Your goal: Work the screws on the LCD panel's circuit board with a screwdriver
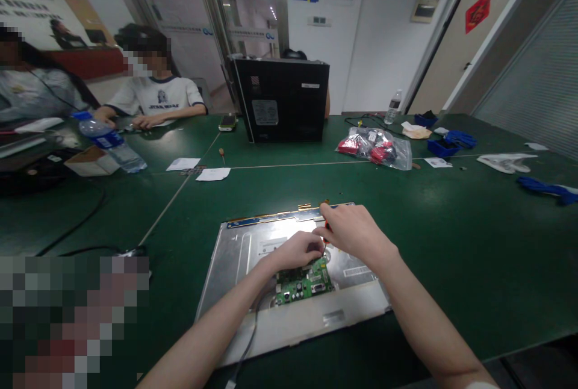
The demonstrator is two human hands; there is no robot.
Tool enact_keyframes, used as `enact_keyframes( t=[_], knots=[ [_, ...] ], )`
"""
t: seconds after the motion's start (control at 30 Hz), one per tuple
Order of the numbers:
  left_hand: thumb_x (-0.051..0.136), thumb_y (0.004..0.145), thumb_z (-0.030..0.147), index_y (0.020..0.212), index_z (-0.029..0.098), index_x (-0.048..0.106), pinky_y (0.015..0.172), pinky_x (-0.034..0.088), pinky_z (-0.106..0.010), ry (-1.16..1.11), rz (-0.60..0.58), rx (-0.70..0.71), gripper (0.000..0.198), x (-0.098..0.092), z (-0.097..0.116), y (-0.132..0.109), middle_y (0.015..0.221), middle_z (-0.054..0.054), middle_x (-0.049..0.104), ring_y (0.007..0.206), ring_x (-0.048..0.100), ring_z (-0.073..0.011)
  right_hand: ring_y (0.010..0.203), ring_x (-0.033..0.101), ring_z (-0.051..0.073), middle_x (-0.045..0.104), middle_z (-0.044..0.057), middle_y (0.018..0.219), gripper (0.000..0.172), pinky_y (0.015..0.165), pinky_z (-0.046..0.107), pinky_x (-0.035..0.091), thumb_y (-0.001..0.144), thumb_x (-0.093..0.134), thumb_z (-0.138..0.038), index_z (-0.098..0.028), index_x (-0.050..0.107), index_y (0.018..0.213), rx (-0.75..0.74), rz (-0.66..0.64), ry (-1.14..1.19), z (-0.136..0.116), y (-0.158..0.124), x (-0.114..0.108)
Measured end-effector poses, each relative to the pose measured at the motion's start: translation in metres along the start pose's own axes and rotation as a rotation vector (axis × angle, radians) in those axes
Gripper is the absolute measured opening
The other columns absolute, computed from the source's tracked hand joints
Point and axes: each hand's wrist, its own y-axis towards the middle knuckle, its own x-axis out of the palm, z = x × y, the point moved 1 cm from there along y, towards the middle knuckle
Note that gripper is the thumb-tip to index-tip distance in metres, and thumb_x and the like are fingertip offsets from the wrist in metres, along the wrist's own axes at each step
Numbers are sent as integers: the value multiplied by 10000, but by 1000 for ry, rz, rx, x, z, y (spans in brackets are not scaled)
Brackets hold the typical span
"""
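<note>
A metal-backed display panel (pixel 230 265) lies flat on the green table in front of me. On its middle sits a green circuit board (pixel 304 286) with connectors and small components. My right hand (pixel 354 232) is closed around a red-and-black screwdriver (pixel 328 230), which points down near the board's upper edge; its tip is hidden. Just left of it, my left hand (pixel 300 249) rests over the board's top part, fingers curled together close to the screwdriver's shaft. What they pinch is hidden. A grey cable (pixel 253 338) runs off the panel's near edge.
A black computer case (pixel 284 100) stands across the table. Behind the panel, to the right, lies a clear plastic bag (pixel 377 147) with red items. A water bottle (pixel 112 143) leans at left by a small box (pixel 93 161). Two people sit at far left.
</note>
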Motion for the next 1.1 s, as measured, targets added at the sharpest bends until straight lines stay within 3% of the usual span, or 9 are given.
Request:
enact_keyframes(
  t=[0.17,0.33,0.47,0.7,0.8,0.87,0.93,1.0,1.1],
  knots=[
    [551,755,79,785,133,652,689,442,-234,5,6,-6,119,1,0,0,786,-34,657,721,593,-160,786,680,271,701,150,837,389,601,309,427,948,370,-467,-163,610,912,64,-24,-14,-4,3,1],
    [545,748,74,806,138,648,682,438,-229,-6,5,-5,135,3,-5,2,770,-22,665,698,588,-152,805,670,268,704,113,858,241,610,309,417,905,442,-330,-163,553,1040,10,-29,17,1,1,3],
    [549,736,73,794,137,639,677,434,-229,-13,4,3,124,3,-6,2,762,-22,666,693,587,-152,844,659,256,698,110,932,277,603,298,402,847,477,-241,-160,496,1112,-59,-67,82,6,-3,3],
    [547,756,97,794,146,638,686,442,-229,-21,6,4,110,2,-2,0,766,-15,660,703,591,-148,810,675,282,697,135,861,348,606,312,425,916,413,-473,-158,541,993,66,-33,5,2,2,5],
    [549,750,91,776,143,639,675,438,-226,-18,9,2,108,2,-4,1,752,-15,659,698,588,-150,800,676,264,698,127,847,280,599,302,415,952,355,-379,-165,523,1019,24,-33,4,1,2,4],
    [551,738,82,782,137,641,667,433,-224,-16,12,0,115,3,-6,2,750,-14,663,686,584,-149,783,671,251,696,102,847,215,581,291,398,907,426,-295,-163,491,1065,-59,-27,50,2,-1,2],
    [553,730,81,778,134,645,652,425,-224,-11,17,0,116,3,-7,2,731,-10,660,668,576,-150,795,664,236,694,85,884,256,576,282,387,849,491,-259,-165,463,1086,-132,-27,119,2,-5,0],
    [549,732,80,772,135,652,654,423,-224,-9,16,9,124,2,-6,3,725,-6,662,673,578,-152,803,659,231,691,84,902,297,573,280,383,839,514,-292,-167,447,1099,-145,-31,150,2,-7,0],
    [542,738,67,806,145,665,701,440,-225,-40,-3,33,161,2,-4,2,788,-10,683,719,603,-155,760,663,253,693,99,845,324,554,289,376,878,475,-411,-159,466,1082,-48,-21,84,0,-4,1]
  ],
)
